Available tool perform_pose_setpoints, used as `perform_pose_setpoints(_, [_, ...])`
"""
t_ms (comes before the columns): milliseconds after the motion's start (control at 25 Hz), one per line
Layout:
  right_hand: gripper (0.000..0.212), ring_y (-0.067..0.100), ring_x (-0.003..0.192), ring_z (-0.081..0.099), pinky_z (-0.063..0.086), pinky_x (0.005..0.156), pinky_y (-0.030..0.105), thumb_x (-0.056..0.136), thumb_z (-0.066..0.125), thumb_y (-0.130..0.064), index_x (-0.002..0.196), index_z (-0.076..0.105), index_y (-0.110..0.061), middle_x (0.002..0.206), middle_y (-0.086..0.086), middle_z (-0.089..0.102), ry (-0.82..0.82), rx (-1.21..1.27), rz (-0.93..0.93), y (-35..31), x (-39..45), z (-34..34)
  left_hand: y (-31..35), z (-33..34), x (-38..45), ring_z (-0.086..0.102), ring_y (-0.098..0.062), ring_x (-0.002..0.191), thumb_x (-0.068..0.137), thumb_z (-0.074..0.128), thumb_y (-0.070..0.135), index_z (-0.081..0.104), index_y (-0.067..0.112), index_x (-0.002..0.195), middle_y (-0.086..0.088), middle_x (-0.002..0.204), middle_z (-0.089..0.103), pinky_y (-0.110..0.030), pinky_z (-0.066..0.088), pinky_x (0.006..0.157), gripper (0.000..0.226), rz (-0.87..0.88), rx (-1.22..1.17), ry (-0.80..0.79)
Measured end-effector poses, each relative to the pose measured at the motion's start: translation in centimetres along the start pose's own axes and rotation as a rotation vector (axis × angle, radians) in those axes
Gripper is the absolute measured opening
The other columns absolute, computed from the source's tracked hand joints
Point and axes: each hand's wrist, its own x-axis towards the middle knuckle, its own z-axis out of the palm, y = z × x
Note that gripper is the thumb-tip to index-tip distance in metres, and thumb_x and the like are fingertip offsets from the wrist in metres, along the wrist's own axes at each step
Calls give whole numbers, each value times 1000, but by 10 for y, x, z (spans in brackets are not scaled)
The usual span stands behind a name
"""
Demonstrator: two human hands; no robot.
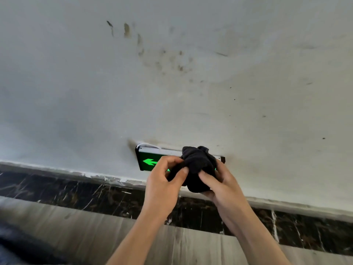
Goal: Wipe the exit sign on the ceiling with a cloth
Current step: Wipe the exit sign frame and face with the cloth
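The exit sign hangs from the white ceiling, a dark panel with a glowing green arrow pointing left and a silver top rail. A bunched black cloth covers the sign's middle and right part. My left hand pinches the cloth's left side with thumb and fingers. Gripping the cloth from the right and below is my right hand. Both forearms reach up from the bottom of the view. Only the sign's left end and its right tip show.
The ceiling carries brown smudges and specks above the sign. A dark marble band runs along the wall below the ceiling edge, with grey wood-look panelling beneath it. A white cable loops at the sign's top left.
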Motion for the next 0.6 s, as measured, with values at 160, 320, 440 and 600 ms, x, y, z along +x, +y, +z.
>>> perform_pose_setpoints(160, [52,20,100,70,58,75,36,70,82,-31,118,64,-26,109,2,74,-49,131,35,39,6,1,-48,4,-4,66,5,93,92,72,12,66,40,95,27,95,71,-7,50,76,29,24,-21,-36])
perform_pose_setpoints(320, [54,19,94,72,60,74,41,63,79,-44,112,67,-26,101,0,75,32,104,31,57,11,11,-70,-5,-5,68,3,98,93,71,15,68,39,104,25,100,73,-10,53,81,26,50,-28,-128])
perform_pose_setpoints(440, [37,18,89,72,59,68,37,74,76,-30,110,68,-24,97,1,76,84,137,32,61,13,13,-76,-15,-1,70,-2,96,99,63,17,72,37,104,18,98,75,-17,56,78,23,36,-98,-136])
perform_pose_setpoints(600, [34,15,84,73,61,68,38,72,77,-24,105,69,-21,91,-1,76,117,185,32,56,12,13,-72,-34,28,64,0,102,100,54,30,66,38,105,16,112,70,-29,55,91,15,115,93,75])
